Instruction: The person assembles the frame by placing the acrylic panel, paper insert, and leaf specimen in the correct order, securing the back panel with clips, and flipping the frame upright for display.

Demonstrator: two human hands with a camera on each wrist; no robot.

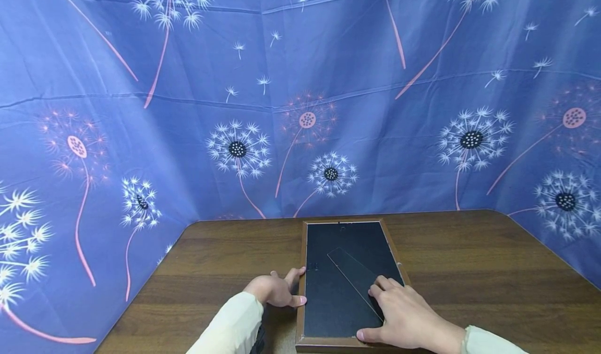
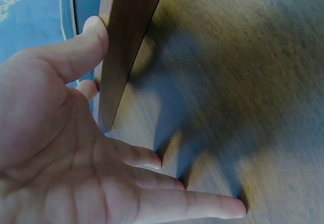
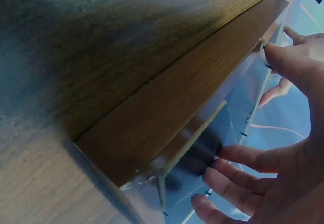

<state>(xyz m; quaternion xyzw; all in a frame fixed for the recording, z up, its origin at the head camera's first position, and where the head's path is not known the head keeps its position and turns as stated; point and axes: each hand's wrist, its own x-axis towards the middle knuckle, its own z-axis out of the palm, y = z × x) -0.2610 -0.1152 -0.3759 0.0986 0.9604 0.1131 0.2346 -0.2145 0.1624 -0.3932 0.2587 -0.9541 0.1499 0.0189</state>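
Note:
A brown picture frame (image 1: 300, 322) lies face down on the table, its black backing (image 1: 324, 296) upward. A black stand leg (image 1: 349, 276) runs diagonally across the backing. My left hand (image 1: 279, 289) is at the frame's left side, thumb and index fingertip touching the rim. In the left wrist view the left hand's other fingers (image 2: 192, 204) stretch straight out, tips at the tabletop. My right hand (image 1: 404, 312) lies over the lower right part of the back. Its bent fingertips touch near the stand leg, and its thumb rests by the near rim.
The wooden table (image 1: 225, 244) extends to both sides of the frame. A blue dandelion-print cloth (image 1: 281, 62) hangs behind the table and along its sides. Small dark metal tabs (image 3: 244, 134) show along the backing's edge in the right wrist view.

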